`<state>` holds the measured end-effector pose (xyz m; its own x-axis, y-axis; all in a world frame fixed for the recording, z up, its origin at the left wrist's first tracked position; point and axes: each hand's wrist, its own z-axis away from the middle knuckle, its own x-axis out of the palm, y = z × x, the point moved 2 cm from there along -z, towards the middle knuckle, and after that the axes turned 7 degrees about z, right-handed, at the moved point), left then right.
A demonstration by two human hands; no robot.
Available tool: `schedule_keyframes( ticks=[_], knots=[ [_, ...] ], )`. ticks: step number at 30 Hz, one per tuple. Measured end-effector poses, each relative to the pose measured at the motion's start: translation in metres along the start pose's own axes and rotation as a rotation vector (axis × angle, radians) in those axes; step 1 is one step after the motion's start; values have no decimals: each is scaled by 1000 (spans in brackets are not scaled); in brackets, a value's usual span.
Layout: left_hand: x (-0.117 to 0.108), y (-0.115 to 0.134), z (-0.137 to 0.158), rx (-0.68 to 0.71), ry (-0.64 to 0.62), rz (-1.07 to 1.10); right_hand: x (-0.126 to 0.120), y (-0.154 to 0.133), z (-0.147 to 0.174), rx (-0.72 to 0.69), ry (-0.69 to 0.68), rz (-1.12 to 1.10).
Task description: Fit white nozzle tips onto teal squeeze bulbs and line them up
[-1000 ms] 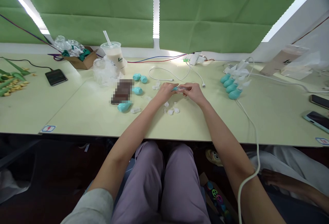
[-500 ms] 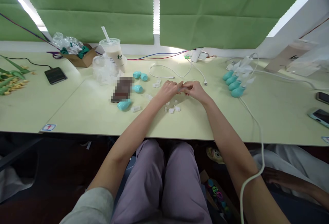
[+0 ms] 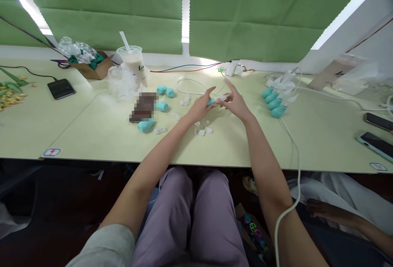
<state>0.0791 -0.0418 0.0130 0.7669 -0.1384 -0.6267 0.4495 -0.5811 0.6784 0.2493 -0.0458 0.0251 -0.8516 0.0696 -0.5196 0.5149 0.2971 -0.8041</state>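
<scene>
Head view: we have a teal-and-white piece [image 3: 211, 102] over the table [image 3: 227, 148], just beyond some loose white parts [image 3: 209, 130]. Our left hand [image 3: 200, 107] grips its teal end and our right hand [image 3: 238, 104] pinches its white end, each with a finger raised. Its long axis runs sideways, slightly aslant; the white end points right and a little away from us.
</scene>
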Motion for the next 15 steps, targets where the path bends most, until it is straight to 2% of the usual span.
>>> schedule_keyframes(
  ticks=[4,7,9,11,15],
  knots=[
    [-4,-6,-5,-81,99,479,-5,0,-3,52,134,-155],
    [-6,-6,-7,-152,206,675,17,-1,-2,95,7,-337],
    [-7,-3,-6,-169,229,721,35,-4,-1,105,-120,-464],
    [-7,2,-4,-120,240,714,48,-9,1,86,-207,-564],
    [-9,9,-1,-27,204,683,49,-13,3,59,-218,-634]
  ],
)
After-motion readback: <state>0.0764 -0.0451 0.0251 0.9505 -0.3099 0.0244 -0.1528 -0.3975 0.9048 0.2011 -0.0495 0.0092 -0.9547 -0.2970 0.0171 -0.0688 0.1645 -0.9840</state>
